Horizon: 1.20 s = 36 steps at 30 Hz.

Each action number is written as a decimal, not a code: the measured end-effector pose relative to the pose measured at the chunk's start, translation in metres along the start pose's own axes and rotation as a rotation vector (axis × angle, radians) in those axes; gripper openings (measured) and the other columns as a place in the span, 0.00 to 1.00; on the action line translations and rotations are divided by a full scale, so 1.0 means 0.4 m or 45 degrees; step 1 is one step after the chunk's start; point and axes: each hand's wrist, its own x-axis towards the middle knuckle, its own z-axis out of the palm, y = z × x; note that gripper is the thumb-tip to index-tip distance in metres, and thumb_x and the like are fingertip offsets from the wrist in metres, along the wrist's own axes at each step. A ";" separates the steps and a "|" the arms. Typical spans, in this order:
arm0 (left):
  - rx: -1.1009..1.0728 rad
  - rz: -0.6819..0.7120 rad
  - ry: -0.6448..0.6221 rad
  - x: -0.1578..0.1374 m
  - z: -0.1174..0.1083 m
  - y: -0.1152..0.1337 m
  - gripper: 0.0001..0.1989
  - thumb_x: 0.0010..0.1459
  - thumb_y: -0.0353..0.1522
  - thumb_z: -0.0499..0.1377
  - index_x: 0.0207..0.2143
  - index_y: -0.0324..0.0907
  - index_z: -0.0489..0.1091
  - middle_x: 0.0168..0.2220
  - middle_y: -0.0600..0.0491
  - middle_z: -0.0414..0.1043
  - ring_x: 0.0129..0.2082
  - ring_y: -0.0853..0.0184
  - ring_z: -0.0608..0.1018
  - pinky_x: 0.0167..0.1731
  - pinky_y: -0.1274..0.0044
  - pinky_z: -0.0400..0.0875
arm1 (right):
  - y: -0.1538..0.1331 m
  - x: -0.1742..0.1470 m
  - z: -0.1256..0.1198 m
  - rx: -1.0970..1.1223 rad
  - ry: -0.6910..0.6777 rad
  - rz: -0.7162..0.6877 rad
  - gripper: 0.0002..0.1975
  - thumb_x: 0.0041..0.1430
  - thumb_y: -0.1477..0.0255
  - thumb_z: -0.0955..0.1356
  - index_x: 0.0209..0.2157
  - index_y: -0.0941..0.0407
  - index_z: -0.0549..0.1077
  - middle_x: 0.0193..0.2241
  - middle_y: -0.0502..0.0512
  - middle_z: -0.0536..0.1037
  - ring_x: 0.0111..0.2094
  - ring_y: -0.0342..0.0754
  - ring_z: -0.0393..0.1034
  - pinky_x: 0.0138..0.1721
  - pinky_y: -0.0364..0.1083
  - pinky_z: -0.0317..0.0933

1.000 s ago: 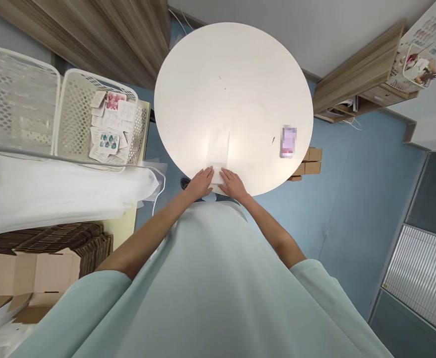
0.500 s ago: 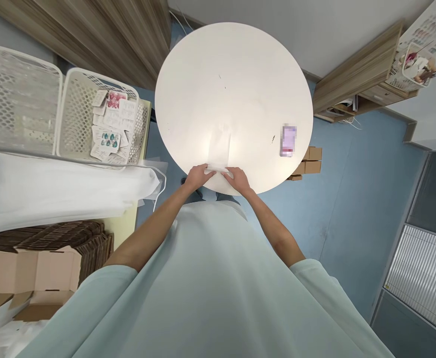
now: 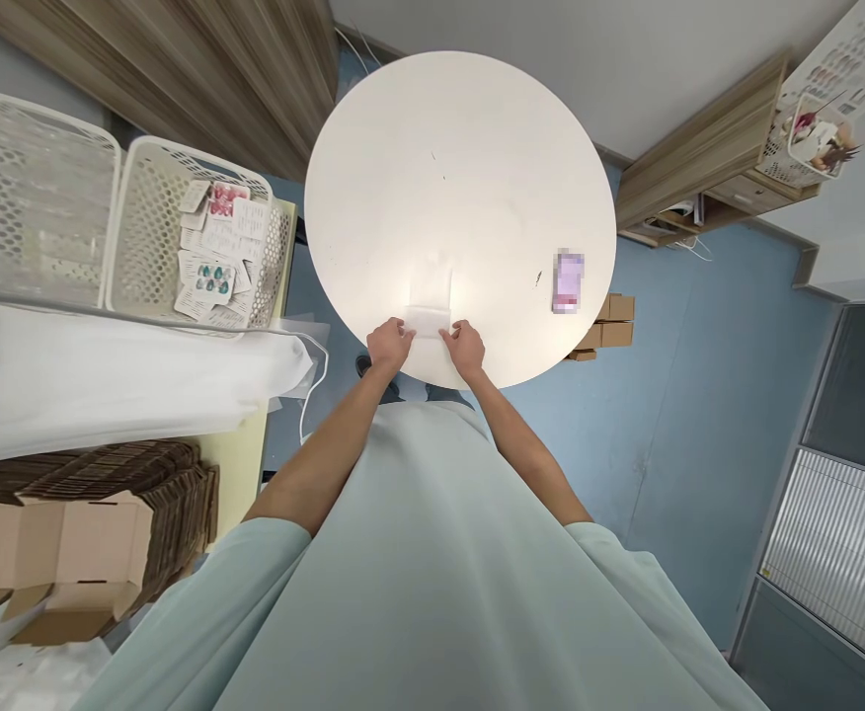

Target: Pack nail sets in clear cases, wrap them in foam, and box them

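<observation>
A thin white sheet [image 3: 428, 323], perhaps foam or wrapping paper, lies near the front edge of the round white table [image 3: 462, 148]. Its near part is folded over into a small flat packet, while the far part stretches away flat on the tabletop. My left hand [image 3: 389, 343] pinches the packet's left edge with thumb and curled fingers. At the right edge, my right hand [image 3: 466, 350] does the same. Whether anything lies inside the fold is hidden.
A blurred purple phone-like item [image 3: 569, 281] lies on the table's right. White baskets [image 3: 155, 227] stand at left, one holding carded goods [image 3: 217, 252]. Below them are white sheeting [image 3: 128, 370] and stacked cardboard boxes [image 3: 181, 504]. More brown boxes [image 3: 616, 321] sit on the floor.
The folded part of the white sheet has gone from a narrow strip to a wider flat packet. Both hands have shifted from its top to its side edges.
</observation>
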 end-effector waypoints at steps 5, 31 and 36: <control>0.154 0.480 0.064 -0.028 -0.015 0.012 0.41 0.67 0.37 0.57 0.79 0.38 0.52 0.79 0.36 0.52 0.80 0.43 0.54 0.77 0.50 0.44 | -0.013 -0.003 -0.013 -0.189 0.030 -0.429 0.23 0.76 0.69 0.62 0.68 0.59 0.68 0.71 0.71 0.68 0.73 0.63 0.59 0.71 0.63 0.60; 0.296 0.787 -0.304 -0.042 -0.029 -0.051 0.33 0.58 0.38 0.66 0.65 0.41 0.74 0.63 0.38 0.78 0.74 0.44 0.66 0.77 0.54 0.47 | 0.064 -0.053 -0.060 -0.120 -0.307 -0.628 0.24 0.63 0.66 0.77 0.60 0.53 0.80 0.66 0.59 0.78 0.67 0.61 0.70 0.68 0.60 0.66; 0.317 0.766 -0.277 0.008 -0.063 -0.040 0.22 0.65 0.43 0.61 0.56 0.45 0.81 0.55 0.43 0.82 0.61 0.47 0.79 0.66 0.57 0.67 | 0.044 -0.014 -0.094 0.085 -0.298 -0.457 0.18 0.67 0.60 0.75 0.55 0.52 0.83 0.55 0.57 0.85 0.57 0.56 0.77 0.61 0.54 0.71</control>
